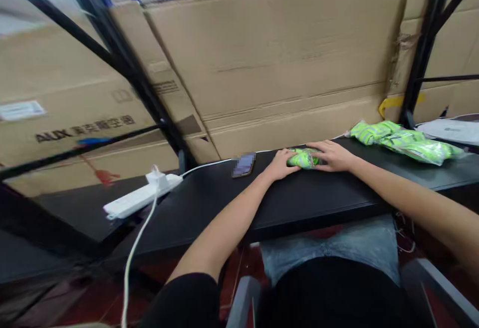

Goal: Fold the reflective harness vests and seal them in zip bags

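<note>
A small fluorescent green bundle (304,159) with pale bands, wrapped in clear plastic, lies on the black shelf top. My left hand (281,165) grips it from the left, thumb towards me and fingers at its far side. From the right, my right hand (332,156) presses on the same bundle, its fingers and thumb curved over the end. What lies under the palms is hidden. Further right, several similar green packets (407,141) in clear plastic rest in a pile. Left of my left hand is a phone (244,164), its screen blurred.
A white power strip (144,195) with a plugged-in charger and a hanging white cable (130,263) is at the left. Large cardboard sheets (280,58) stand behind the shelf, between black metal posts (419,68). A white flat package (451,131) lies at the far right.
</note>
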The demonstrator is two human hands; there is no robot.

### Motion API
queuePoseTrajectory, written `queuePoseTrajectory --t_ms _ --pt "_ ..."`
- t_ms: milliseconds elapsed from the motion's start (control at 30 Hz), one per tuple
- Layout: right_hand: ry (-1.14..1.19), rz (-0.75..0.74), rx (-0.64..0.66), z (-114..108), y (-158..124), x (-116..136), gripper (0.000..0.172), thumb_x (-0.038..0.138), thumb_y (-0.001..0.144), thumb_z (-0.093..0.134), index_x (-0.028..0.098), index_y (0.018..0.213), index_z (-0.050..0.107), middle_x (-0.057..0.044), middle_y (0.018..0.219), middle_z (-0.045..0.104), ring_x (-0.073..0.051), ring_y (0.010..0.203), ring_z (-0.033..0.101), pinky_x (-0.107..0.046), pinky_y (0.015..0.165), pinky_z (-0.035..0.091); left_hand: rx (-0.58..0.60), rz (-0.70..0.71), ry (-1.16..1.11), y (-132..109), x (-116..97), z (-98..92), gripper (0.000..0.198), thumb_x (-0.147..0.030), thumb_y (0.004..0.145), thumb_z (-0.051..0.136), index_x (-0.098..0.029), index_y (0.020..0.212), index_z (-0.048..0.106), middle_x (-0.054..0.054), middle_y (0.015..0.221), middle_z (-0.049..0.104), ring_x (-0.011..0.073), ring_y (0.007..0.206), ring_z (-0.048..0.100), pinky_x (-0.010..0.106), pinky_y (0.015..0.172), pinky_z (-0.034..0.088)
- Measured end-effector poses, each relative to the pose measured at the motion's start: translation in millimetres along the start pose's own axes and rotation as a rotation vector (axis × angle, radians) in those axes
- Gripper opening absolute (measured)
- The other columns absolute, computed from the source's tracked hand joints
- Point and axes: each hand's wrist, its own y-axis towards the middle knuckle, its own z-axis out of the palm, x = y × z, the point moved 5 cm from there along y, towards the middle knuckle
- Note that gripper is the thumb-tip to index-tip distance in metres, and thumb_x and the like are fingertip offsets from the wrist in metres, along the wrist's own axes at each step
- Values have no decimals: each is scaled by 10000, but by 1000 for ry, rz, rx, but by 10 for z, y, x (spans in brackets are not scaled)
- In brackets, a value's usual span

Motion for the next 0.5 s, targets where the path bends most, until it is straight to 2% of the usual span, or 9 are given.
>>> queuePoseTrajectory --t_ms 67,167,267,300,367,433,500 --pt "-1 21 31 25 5 -14 502 488 960 579 146 1326 606 -231 1581 407 -376 1293 576 -504 994 481 4 14 -21 20 -22 0 531 -408 789 793 -152 1246 703 144 1303 671 318 1251 561 462 1111 378" --pt "14 89 99 74 7 -43 636 531 952 571 153 1456 486 -229 1610 359 -383 1294 572 -503 969 496 4 37 -64 28 -60 -23 387 -426 812 776 -232 1146 753 66 1242 724 282 1204 602 438 1087 396" --pt "59 187 180 115 10 -63 746 561 962 521 157 1557 323 -224 1510 504 -362 1222 620 -456 889 531 -11 47 -113 -2 -103 -72 327 -468 819 766 -261 1072 782 33 1123 768 261 1097 645 420 1021 438" --pt "76 209 194 116 16 -61 740 554 961 518 154 1552 323 -216 1440 571 -350 1178 642 -432 855 538 -20 46 -126 -16 -120 -90 329 -477 809 773 -259 1055 788 34 1083 775 259 1069 646 416 1002 447" --pt "93 227 202 91 35 -49 675 533 936 554 153 1477 421 -196 1315 651 -335 1114 661 -399 818 533 -33 42 -146 -46 -160 -119 334 -481 776 801 -255 1022 798 36 1013 779 257 1031 638 405 972 460" --pt "94 219 193 44 52 -40 565 537 898 607 161 1317 555 -183 1250 671 -331 1097 658 -386 820 521 -36 42 -163 -72 -214 -136 336 -471 750 824 -260 1012 803 33 982 776 249 1010 631 387 950 471" --pt "116 203 185 -1 50 -44 508 592 883 624 170 1166 625 -169 1200 687 -322 1059 669 -381 823 515 -37 37 -179 -93 -274 -141 338 -463 750 826 -271 1026 802 27 989 771 231 993 633 360 927 482"
